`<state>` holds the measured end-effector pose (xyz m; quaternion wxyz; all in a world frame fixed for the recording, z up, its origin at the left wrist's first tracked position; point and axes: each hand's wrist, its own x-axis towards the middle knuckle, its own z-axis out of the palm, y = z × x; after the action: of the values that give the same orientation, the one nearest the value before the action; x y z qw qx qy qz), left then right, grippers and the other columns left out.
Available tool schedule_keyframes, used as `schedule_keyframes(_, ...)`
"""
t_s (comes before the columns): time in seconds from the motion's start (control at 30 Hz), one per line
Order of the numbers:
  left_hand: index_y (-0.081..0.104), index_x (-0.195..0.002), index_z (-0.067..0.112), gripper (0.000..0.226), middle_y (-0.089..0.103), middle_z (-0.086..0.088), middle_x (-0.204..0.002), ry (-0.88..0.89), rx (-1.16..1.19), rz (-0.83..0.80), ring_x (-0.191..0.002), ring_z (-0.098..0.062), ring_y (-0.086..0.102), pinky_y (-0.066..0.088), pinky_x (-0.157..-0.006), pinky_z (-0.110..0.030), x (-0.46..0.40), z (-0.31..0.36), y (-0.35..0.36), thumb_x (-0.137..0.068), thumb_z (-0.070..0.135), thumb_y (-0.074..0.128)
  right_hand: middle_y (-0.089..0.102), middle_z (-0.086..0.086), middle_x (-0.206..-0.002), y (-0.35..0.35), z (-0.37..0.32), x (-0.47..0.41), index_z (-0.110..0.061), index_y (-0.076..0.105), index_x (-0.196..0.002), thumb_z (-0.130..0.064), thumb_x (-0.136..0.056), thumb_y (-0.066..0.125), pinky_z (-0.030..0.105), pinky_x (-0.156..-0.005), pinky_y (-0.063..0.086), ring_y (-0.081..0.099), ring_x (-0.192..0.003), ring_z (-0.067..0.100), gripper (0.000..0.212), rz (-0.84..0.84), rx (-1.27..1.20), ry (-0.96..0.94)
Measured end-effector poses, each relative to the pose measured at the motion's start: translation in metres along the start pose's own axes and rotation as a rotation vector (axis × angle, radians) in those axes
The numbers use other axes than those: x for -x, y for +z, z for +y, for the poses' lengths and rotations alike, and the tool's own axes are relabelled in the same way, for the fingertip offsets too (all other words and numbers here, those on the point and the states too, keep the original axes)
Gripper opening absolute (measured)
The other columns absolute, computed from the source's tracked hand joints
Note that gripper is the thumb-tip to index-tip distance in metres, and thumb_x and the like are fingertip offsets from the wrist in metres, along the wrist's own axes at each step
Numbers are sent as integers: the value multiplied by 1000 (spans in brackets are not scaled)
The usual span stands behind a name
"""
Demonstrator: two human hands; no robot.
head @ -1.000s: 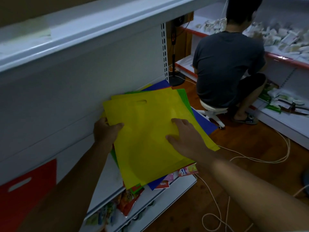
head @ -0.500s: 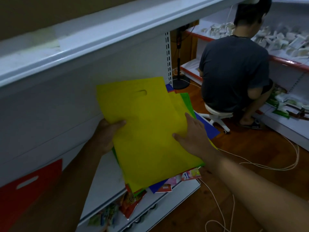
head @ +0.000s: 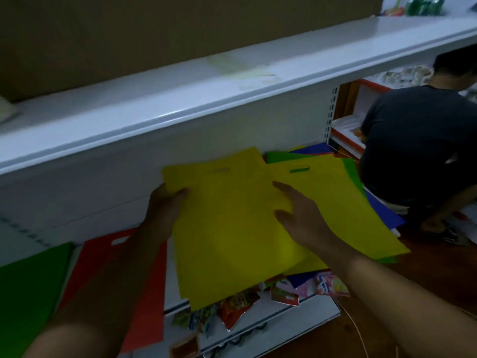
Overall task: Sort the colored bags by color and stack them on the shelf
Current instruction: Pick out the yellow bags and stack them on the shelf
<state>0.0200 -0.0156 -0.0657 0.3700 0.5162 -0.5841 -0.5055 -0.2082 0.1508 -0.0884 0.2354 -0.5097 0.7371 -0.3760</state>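
Observation:
A yellow bag (head: 227, 228) is held flat over the lower shelf. My left hand (head: 165, 208) grips its upper left edge, thumb on top. My right hand (head: 296, 215) lies on its right side with the fingers spread. Under it a second yellow bag (head: 348, 202) tops a mixed pile with green (head: 281, 156) and blue (head: 382, 210) bags showing at the edges. To the left on the same shelf lie a red bag (head: 103, 262) and a green bag (head: 28, 293).
A white upper shelf (head: 232, 91) overhangs the work area. Snack packets (head: 237, 306) lie on the shelf below the bags. A person in a dark shirt (head: 418, 140) crouches at the right. White cords (head: 361, 332) trail on the wooden floor.
The top yellow bag has slid left off the pile, uncovering another yellow bag beneath. The view has swung left, bringing the red and green bags into sight.

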Motion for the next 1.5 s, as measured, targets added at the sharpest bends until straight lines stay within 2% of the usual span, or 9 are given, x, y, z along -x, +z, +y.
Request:
schedule_keyframes(0.2, 15, -151, 35, 80, 31, 1, -153, 153, -184, 116, -125, -20, 46, 48, -96, -39, 12, -21, -132, -91, 20, 64, 40, 3, -150, 85, -86, 18, -20, 49, -140, -22, -100, 53, 38, -108, 38, 45, -131, 26, 40, -64, 116, -30)
schedule_keyframes(0.4, 57, -131, 21, 39, 59, -7, -126, 180, -291, 149, -65, -11, 58, 48, -53, -24, 31, -41, -265, -93, 11, 59, 48, 8, -142, 188, -172, 41, -17, 54, -135, -17, -101, 47, 25, -60, 40, 54, -59, 18, 35, -65, 150, -125)
schedule_keyframes(0.53, 55, -132, 20, 40, 56, -6, -129, 132, -292, 218, -69, 9, 56, 47, -59, -16, 52, -47, -342, -93, 11, 59, 47, 9, -142, 241, -223, 53, -16, 55, -134, -15, -99, 52, 20, -73, 40, 61, -98, 29, 36, -100, 118, -178)
schedule_keyframes(0.63, 47, -139, 20, 48, 47, -4, -141, 55, -287, 264, -103, -9, 50, 42, -81, -22, 75, -48, -396, -93, 9, 55, 43, 9, -145, 278, -259, 62, -15, 49, -140, -12, -97, 54, 20, -87, 38, 52, -119, 27, 43, -159, 121, -234)
schedule_keyframes(0.8, 45, -142, 16, 58, 51, -7, -137, -3, -256, 425, -110, -20, 57, 49, -88, -30, 125, -58, -475, -86, 6, 60, 37, 10, -150, 340, -310, 72, -12, 45, -143, -12, -97, 54, 34, -106, 36, 42, -133, 28, 46, -302, 146, -371)
schedule_keyframes(1.03, 49, -136, 5, 52, 60, -22, -125, -75, -236, 704, -89, -26, 61, 52, -70, -24, 194, -84, -577, -87, -5, 59, 38, 11, -149, 425, -380, 99, -11, 48, -141, -11, -95, 58, 36, -111, 31, 38, -136, 28, 47, -503, 89, -492)
schedule_keyframes(1.33, 51, -137, 16, 54, 62, -2, -111, -157, -368, 927, -60, -16, 51, 50, -61, -34, 257, -128, -718, -85, 3, 58, 50, 12, -135, 550, -477, 149, -8, 53, -135, -10, -91, 61, 33, -104, 36, 49, -124, 27, 45, -570, 62, -623)
schedule_keyframes(1.4, 52, -136, 19, 52, 57, 8, -94, -183, -313, 947, -65, -24, 55, 50, -62, -38, 264, -140, -756, -87, 3, 59, 48, 9, -136, 583, -498, 163, -10, 52, -137, -13, -93, 60, 33, -104, 36, 48, -124, 25, 45, -574, 75, -645)
schedule_keyframes(1.5, 50, -137, 20, 50, 54, 0, -124, -174, -303, 927, -87, -25, 62, 55, -75, -39, 272, -160, -816, -90, 5, 60, 45, 8, -140, 633, -531, 180, -10, 49, -140, -14, -95, 57, 29, -104, 34, 45, -127, 23, 46, -590, 86, -653)
